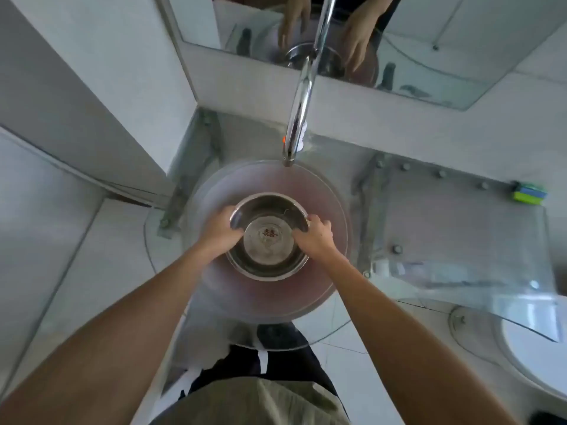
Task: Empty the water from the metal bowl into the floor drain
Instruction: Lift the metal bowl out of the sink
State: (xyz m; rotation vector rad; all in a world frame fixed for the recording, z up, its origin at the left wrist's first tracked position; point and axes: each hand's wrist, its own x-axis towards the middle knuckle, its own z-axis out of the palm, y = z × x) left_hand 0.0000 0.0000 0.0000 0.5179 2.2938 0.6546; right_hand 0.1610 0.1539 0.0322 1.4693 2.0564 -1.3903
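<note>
Left hand (221,230) fingertips hidden under metal bowl (267,237) rim; right hand (316,237) fingers partly hidden behind rim. Water level in bowl unclear; red mark on bottom unreadable. Faucet (299,118) top cut by upper edge. White round fixture (534,351) cut by right edge. Floor drain hidden.

Soft even daylight, slight blur, wide-angle bending at edges, faucet (299,118) glare

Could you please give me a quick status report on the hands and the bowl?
Left hand and right hand both grip the bowl rim. Bowl level, in the basin under the tap. Floor drain not in view.
</note>
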